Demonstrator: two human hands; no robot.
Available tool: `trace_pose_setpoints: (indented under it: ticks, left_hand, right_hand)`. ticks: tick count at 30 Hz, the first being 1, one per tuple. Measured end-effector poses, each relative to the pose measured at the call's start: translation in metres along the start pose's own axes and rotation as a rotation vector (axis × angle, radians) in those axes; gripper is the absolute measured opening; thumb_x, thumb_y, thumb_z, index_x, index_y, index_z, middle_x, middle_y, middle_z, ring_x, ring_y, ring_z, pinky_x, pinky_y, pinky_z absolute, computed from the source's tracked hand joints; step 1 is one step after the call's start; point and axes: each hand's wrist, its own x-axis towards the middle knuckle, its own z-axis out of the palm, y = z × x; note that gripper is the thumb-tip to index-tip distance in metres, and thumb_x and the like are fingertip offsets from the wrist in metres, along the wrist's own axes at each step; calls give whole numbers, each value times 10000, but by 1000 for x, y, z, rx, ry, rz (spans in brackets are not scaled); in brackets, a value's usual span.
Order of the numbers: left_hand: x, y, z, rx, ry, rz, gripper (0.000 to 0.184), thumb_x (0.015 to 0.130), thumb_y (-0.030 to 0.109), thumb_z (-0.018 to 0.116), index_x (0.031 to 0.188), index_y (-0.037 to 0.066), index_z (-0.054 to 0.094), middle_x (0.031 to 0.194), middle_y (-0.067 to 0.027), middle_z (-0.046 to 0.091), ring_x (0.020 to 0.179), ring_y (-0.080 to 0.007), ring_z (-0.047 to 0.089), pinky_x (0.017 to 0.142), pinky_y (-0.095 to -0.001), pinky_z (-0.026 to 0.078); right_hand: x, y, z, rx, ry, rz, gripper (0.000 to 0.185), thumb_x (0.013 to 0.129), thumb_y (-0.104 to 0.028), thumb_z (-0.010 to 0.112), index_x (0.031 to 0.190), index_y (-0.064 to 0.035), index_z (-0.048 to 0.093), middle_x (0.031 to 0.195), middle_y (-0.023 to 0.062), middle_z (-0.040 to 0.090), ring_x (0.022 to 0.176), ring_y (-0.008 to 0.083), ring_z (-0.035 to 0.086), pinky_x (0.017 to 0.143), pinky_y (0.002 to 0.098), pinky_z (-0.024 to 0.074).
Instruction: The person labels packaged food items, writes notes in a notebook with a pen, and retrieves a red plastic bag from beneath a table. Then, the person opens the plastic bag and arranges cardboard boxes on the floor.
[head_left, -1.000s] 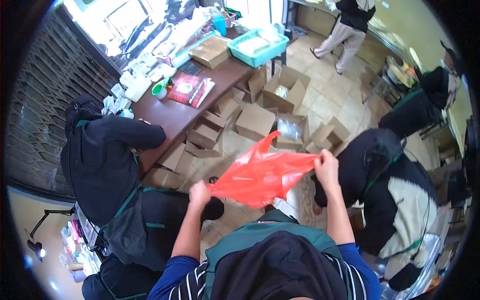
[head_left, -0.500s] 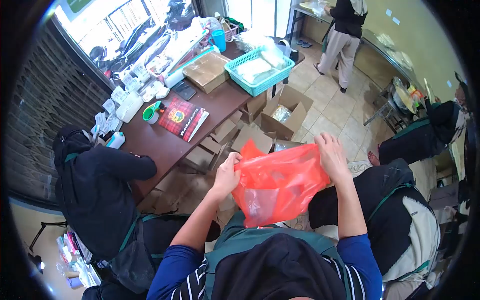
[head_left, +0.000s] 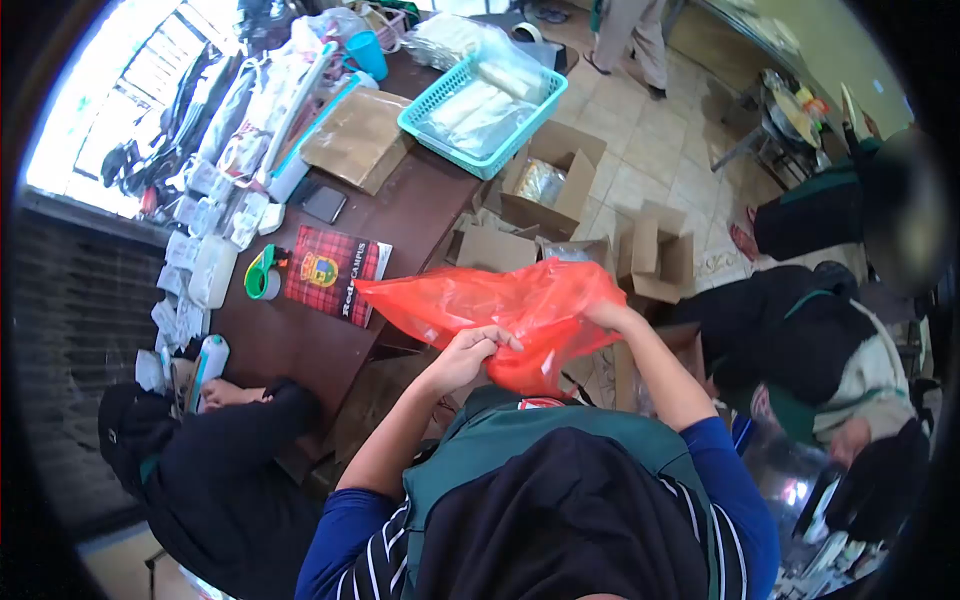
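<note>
A translucent red plastic bag (head_left: 540, 315) spreads out in front of my body, its long corner reaching left to the notebook on the table. At the bag's near left edge, my left hand (head_left: 465, 358) is closed on the plastic with curled fingers. My right hand (head_left: 612, 316) is at the bag's right end, its fingers covered by red film. Whether those fingers are closed, I cannot tell.
On the brown table (head_left: 410, 215) are a red plaid notebook (head_left: 330, 272), a phone (head_left: 323, 203), a cardboard box (head_left: 358, 138), green tape (head_left: 262, 278) and a turquoise basket (head_left: 485, 115). Open cartons (head_left: 550, 185) stand on the floor. Co-workers sit left (head_left: 220, 460) and right (head_left: 790, 320).
The bag has gone from hanging upright between both hands to stretching out leftward. My right hand has moved lower and left, under red film. The view has turned and shifted.
</note>
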Motion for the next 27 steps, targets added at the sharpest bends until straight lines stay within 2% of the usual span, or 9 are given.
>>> trace_pose_setpoints:
  ticks: [5,9,13,14,15,16,18,22,27]
  left_hand:
    - [3,-16,-30,-225,34,-69,92,774,115,544,712,50,524,722,20,485,711,-76,443,663,-208,352]
    - [-11,-34,-85,856,309,-59,178,675,158,640,698,69,488,647,-100,539,651,-218,564,584,-341,442]
    - [-27,-45,-131,1459,267,-483,140,672,123,585,811,108,592,672,-119,589,747,-310,588,639,-401,475]
    - [-27,-51,-144,1454,178,-554,137,659,138,591,793,133,614,860,-136,603,912,-289,560,743,-396,455]
    - [-28,-58,-153,1458,166,-556,137,659,138,591,793,133,614,860,-136,603,912,-289,560,743,-396,455]
    - [-30,-65,-162,1575,161,-262,136,647,144,595,781,143,620,989,-128,561,1009,-283,501,811,-413,415]
    - [-32,-92,-189,1712,100,166,148,610,161,604,755,158,632,1306,-96,361,1234,-292,281,988,-472,255]
    - [-7,-80,-202,1686,-86,90,152,603,163,610,752,167,639,1356,-91,319,1270,-291,241,1024,-475,211]
    - [-4,-104,-212,1662,-125,31,196,547,262,648,737,212,647,1360,-22,330,1281,-299,215,1008,-554,172]
  right_hand:
    - [41,-28,82,-116,-240,-10,359,866,-305,483,1055,-10,565,1035,148,596,917,237,588,814,298,434]
    - [63,-34,122,-202,-438,-55,354,865,-308,487,1044,-13,568,1008,134,607,894,222,594,797,293,440]
    - [64,-2,112,-282,-632,-137,350,864,-312,490,1033,-17,571,981,120,619,871,206,600,779,288,447]
    - [66,-2,108,-270,-631,-135,350,864,-312,490,1033,-17,571,981,120,619,871,206,600,779,288,447]
    - [65,-7,99,299,-655,-52,324,870,-313,483,1007,-32,570,882,96,611,804,201,607,699,295,463]
    - [67,-7,93,868,-645,36,301,876,-313,476,980,-47,568,783,72,603,736,196,615,619,303,478]
    - [108,23,79,800,-407,92,280,870,-288,493,982,-39,553,799,86,594,679,189,615,567,287,487]
    - [186,81,69,702,49,276,293,839,-224,549,1047,-23,504,788,96,578,557,184,613,438,242,485]
    - [290,171,82,567,143,385,444,768,-252,637,1136,-54,485,836,129,617,634,229,623,516,297,504]
